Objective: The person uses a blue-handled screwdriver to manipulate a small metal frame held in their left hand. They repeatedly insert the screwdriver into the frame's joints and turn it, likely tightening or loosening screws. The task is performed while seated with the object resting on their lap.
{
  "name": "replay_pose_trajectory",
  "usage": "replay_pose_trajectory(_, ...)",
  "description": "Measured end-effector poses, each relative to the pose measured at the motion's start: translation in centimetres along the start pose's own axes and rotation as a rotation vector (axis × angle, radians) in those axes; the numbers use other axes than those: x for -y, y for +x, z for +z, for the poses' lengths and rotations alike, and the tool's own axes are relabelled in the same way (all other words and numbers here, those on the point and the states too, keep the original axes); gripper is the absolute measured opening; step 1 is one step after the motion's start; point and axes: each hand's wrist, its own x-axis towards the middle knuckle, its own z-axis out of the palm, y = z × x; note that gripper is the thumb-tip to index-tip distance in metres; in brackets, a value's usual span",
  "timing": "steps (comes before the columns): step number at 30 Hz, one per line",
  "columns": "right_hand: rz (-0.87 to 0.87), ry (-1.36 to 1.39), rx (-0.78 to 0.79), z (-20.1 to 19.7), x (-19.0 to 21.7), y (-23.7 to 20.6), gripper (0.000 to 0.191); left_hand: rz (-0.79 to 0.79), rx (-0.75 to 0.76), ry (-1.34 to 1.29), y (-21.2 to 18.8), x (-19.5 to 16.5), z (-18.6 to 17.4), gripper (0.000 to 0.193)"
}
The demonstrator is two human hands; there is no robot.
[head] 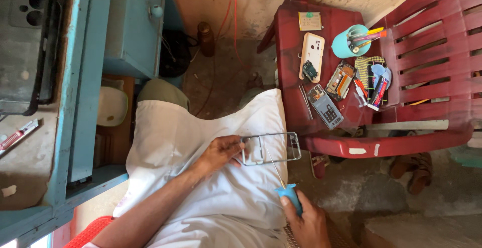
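Head view shows us pinching the thin phone frame by its left end in our left hand over the white-clothed lap, right hand closed on the blue-handled screwdriver; light, bendable, we judge it best held by its edges.

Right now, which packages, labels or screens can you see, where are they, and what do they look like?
Small card: back of the red chair seat, squarish, pale with a green spot.
Sticker: front edge of the chair, small white patch.
Flat packet: right of the seat, slim, red and blue.
No lit screen; the clear phone frame in the left hand is empty.
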Motion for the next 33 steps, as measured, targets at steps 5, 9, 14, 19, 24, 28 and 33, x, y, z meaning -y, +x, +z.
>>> replay_pose_trajectory(5, -0.154, -0.036, -0.101, 0.2, 2.0, 0.1, 0.044, 0.075, 0.071, -0.069, -0.4, 0.3, 0.0, 0.037)
replay_pose_trajectory(9, -0.194, -0.013, -0.093, -0.1, 2.2, 0.3, 0.041, 0.066, -0.028, 0.053, -0.1, 0.3, -0.1, 0.045)
replay_pose_trajectory(14, -0.15, -0.063, -0.091, -0.6, 2.0, 0.5, 0.041, 0.04, -0.069, 0.11, 0.4, 0.2, -0.1, 0.045)
replay_pose_trajectory(19, -0.172, -0.097, -0.102, -1.1, 2.4, 0.8, 0.035, 0.093, 0.051, -0.104, 0.5, 0.9, 0.2, 0.032)
replay_pose_trajectory(24, -0.161, -0.075, -0.224, -1.0, 3.8, 0.8, 0.033, 0.245, -0.018, 0.078, -0.1, 1.1, 0.5, 0.027)
replay_pose_trajectory(28, -0.158, -0.158, -0.25, -1.1, 4.7, 1.2, 0.031, 0.302, -0.021, 0.128, -0.5, 1.0, 0.4, 0.026)
replay_pose_trajectory(33, -0.154, -0.182, -0.228, -0.7, 4.8, 1.7, 0.033, 0.342, -0.03, 0.162, -0.5, 1.3, 0.2, 0.025)
